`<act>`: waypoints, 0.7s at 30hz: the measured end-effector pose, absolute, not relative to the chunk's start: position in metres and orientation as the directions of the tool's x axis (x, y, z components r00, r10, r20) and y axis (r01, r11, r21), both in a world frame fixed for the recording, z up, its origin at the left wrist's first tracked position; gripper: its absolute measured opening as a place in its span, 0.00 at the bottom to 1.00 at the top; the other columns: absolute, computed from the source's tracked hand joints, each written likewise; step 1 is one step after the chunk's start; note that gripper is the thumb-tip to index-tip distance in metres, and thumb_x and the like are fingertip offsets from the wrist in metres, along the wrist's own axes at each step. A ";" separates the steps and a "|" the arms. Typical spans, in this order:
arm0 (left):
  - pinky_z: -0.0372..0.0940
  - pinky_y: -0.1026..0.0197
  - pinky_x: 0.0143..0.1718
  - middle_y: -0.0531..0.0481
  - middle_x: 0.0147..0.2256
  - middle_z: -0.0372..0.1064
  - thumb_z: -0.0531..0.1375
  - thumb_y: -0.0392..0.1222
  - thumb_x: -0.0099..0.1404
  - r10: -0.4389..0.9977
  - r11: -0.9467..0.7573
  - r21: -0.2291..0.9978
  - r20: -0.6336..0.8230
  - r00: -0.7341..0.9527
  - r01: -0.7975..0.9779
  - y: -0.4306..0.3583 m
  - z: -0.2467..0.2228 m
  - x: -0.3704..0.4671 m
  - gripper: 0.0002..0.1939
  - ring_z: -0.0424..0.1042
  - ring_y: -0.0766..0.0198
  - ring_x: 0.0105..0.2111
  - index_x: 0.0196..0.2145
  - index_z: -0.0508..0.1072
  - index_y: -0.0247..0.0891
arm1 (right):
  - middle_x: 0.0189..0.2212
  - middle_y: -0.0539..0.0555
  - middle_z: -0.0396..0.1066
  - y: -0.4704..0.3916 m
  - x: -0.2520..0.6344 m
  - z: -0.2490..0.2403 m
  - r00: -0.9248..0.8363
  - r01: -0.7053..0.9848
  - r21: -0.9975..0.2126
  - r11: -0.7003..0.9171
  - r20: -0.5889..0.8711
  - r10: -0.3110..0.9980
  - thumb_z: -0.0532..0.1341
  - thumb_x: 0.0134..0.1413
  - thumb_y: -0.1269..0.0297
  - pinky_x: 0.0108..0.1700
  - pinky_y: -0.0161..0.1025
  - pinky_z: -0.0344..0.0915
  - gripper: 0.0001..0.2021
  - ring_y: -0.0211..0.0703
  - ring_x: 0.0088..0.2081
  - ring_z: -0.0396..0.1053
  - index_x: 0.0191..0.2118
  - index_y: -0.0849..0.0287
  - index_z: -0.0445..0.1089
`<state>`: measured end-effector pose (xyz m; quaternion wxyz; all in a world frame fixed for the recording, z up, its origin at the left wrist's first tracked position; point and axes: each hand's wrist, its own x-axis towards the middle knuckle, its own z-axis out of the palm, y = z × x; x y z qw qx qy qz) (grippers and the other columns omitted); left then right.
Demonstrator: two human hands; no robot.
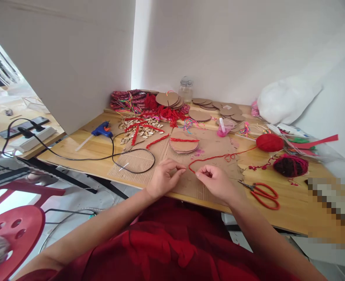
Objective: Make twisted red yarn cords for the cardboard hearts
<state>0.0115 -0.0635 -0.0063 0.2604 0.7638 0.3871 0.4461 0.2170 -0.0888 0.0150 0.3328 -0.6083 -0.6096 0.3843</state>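
My right hand (214, 180) is closed in a pinch on the end of a strand of red yarn (209, 159). The strand curves across the cardboard to a red yarn ball (269, 143). Just left of it, my left hand (165, 177) has thumb and forefinger pressed together; whatever may be between them is too small to make out. Beyond both hands lies a round cardboard disc (184, 146) with a red yarn bundle (184, 139) across it. Orange-handled scissors (264, 195) rest to the right of my right hand.
A blue glue gun (102, 129) with a looping black cord lies at left, beside a pile of pistachio-like shells (143, 130). Stacked cardboard discs (168, 99) and a glass jar (186, 90) stand at the back. A dark yarn ball (291, 165) and white bag (286, 99) are right.
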 end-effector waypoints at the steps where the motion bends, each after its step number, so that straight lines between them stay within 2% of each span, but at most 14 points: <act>1: 0.64 0.59 0.40 0.47 0.34 0.77 0.61 0.43 0.66 0.878 -0.465 0.822 0.381 0.289 0.329 -0.070 -0.003 0.011 0.09 0.72 0.62 0.35 0.36 0.79 0.37 | 0.21 0.49 0.64 -0.091 0.219 0.019 -0.049 0.398 -0.915 -0.067 -0.093 0.994 0.63 0.51 0.51 0.28 0.38 0.54 0.14 0.38 0.24 0.58 0.26 0.57 0.67; 3: 0.64 0.61 0.35 0.47 0.33 0.77 0.62 0.47 0.65 0.933 -0.243 0.932 0.148 0.329 0.270 -0.081 0.005 0.011 0.12 0.71 0.63 0.31 0.36 0.79 0.36 | 0.23 0.48 0.62 -0.095 0.220 0.025 -0.060 0.220 -0.968 -0.118 -0.134 0.989 0.63 0.50 0.45 0.26 0.36 0.54 0.19 0.37 0.24 0.58 0.28 0.57 0.66; 5: 0.63 0.62 0.34 0.47 0.33 0.78 0.63 0.49 0.63 0.913 -0.100 0.968 -0.002 0.407 0.229 -0.089 0.015 0.012 0.14 0.71 0.63 0.31 0.38 0.80 0.35 | 0.24 0.48 0.61 -0.102 0.217 0.030 -0.053 0.072 -0.985 -0.159 -0.162 0.985 0.64 0.48 0.43 0.26 0.35 0.54 0.20 0.37 0.25 0.58 0.30 0.57 0.66; 9: 0.63 0.61 0.40 0.47 0.38 0.78 0.66 0.49 0.60 0.878 0.022 0.992 -0.079 0.472 0.124 -0.094 0.026 0.018 0.15 0.72 0.62 0.37 0.41 0.80 0.36 | 0.25 0.48 0.61 -0.114 0.207 0.035 -0.033 -0.103 -0.976 -0.192 -0.189 0.981 0.69 0.45 0.46 0.27 0.35 0.54 0.19 0.36 0.26 0.57 0.29 0.58 0.67; 12: 0.61 0.63 0.36 0.49 0.34 0.77 0.69 0.51 0.57 0.859 0.207 0.978 -0.186 0.478 0.009 -0.094 0.026 0.023 0.17 0.70 0.66 0.33 0.39 0.81 0.37 | 0.26 0.48 0.64 -0.120 0.200 0.035 -0.009 -0.167 -0.971 -0.169 -0.170 0.985 0.71 0.45 0.50 0.27 0.34 0.54 0.17 0.35 0.26 0.56 0.29 0.58 0.70; 15: 0.58 0.64 0.33 0.50 0.30 0.74 0.71 0.54 0.53 0.829 0.360 0.929 -0.279 0.484 -0.081 -0.095 0.026 0.026 0.19 0.67 0.68 0.30 0.34 0.80 0.36 | 0.27 0.49 0.67 -0.123 0.195 0.034 0.023 -0.156 -0.979 -0.129 -0.134 0.991 0.71 0.46 0.50 0.28 0.35 0.54 0.16 0.35 0.27 0.56 0.29 0.58 0.73; 21: 0.54 0.64 0.30 0.52 0.27 0.71 0.73 0.53 0.48 0.832 0.392 0.906 -0.276 0.481 -0.160 -0.100 0.029 0.030 0.19 0.63 0.70 0.28 0.30 0.79 0.35 | 0.25 0.48 0.67 -0.125 0.184 0.030 0.072 -0.185 -0.976 -0.118 -0.133 0.989 0.72 0.46 0.50 0.27 0.34 0.53 0.17 0.35 0.26 0.57 0.30 0.59 0.72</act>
